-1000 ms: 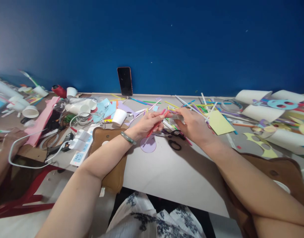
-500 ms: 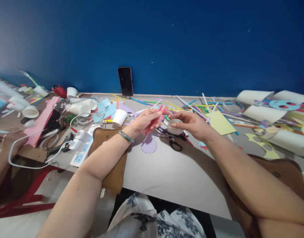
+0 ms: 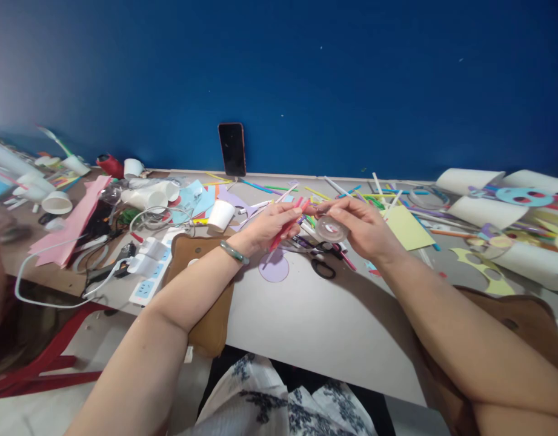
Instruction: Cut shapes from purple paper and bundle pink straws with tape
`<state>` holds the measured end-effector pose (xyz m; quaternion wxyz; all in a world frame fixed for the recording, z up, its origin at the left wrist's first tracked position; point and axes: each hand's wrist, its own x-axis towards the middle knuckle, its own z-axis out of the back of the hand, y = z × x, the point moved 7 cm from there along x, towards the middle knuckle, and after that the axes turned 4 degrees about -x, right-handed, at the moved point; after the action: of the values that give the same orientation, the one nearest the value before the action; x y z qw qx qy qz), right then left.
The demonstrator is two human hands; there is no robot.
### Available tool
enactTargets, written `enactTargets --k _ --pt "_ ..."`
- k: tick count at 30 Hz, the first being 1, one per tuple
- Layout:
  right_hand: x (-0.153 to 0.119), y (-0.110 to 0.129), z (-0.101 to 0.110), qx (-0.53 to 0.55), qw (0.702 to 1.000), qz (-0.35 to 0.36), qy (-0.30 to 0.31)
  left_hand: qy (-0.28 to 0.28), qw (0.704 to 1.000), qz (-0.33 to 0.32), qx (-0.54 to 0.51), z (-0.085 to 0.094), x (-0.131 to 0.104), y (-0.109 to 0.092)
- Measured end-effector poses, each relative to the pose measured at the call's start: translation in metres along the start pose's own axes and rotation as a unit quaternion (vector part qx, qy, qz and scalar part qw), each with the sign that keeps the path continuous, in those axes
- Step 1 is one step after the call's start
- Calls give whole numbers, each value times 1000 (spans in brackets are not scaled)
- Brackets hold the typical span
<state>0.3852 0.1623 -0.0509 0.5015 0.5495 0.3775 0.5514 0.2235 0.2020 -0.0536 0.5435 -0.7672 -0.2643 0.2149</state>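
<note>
My left hand (image 3: 275,225) is closed on several red and pink sticks (image 3: 288,226), which point up and down through the fingers. Close on its right, my right hand (image 3: 361,225) is closed on a roll of clear tape (image 3: 332,229); its fingertips meet near those of the left hand. Beneath the left hand a purple paper circle (image 3: 275,266) lies on the table (image 3: 315,321). Black-handled scissors (image 3: 323,268) rest just below the tape roll, partly among loose sticks.
Coloured sticks and yellow paper (image 3: 410,230) lie behind and right. A phone (image 3: 232,149) leans on the blue wall. On the left are a white cup (image 3: 221,215), a power strip (image 3: 146,286), cables and pink paper (image 3: 72,224). Another person's hand (image 3: 6,224) is at far left.
My right hand has shifted slightly right with the tape roll, and its fingers have bent closer together. The other person's hand at far left has moved further left and is blurred.
</note>
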Motion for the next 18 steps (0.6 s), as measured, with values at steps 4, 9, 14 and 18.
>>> enactTargets --k 4,9,14,18 --pt "-4 19 8 -26 997 48 -50 -50 999 -11 -9 6 2 4" --pt "-9 31 -3 -112 991 70 -12 -52 998 -31 30 -3 2 6" --pt "-11 26 -14 -127 989 69 14 -38 992 -43 108 -12 3 10" --pt "-15 30 -20 -144 986 81 14 -55 980 -65 177 -12 3 7"
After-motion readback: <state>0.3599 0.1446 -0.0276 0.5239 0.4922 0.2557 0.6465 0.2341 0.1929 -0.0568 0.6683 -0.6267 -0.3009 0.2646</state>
